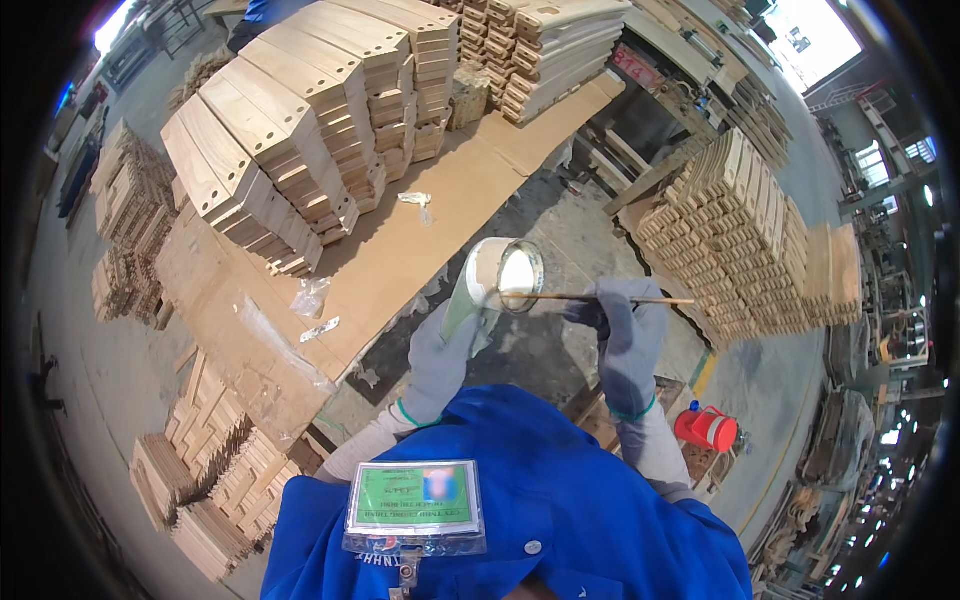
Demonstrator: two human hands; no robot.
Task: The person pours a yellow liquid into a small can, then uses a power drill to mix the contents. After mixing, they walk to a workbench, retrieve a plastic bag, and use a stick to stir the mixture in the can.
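My left hand (pixel 437 368), in a grey glove, is closed round a can (pixel 485 262) tilted so that its round mouth faces right. Something white (pixel 517 272) shows inside; whether it is liquid or paste I cannot tell. A piece of green cloth or sheet (pixel 462 316) lies between the left hand and the can. My right hand (pixel 630 335), also in a grey glove, grips a thin wooden stick (pixel 565 297). One end of the stick reaches the can's lower rim, and the other sticks out past the right hand.
A cardboard-covered table (pixel 440 215) carries stacked wooden panels with holes (pixel 285 85), with plastic scraps (pixel 310 297) near its edge. More wooden parts stand stacked at right (pixel 715 240) and lower left (pixel 205 450). A red container (pixel 706 429) stands by my right arm.
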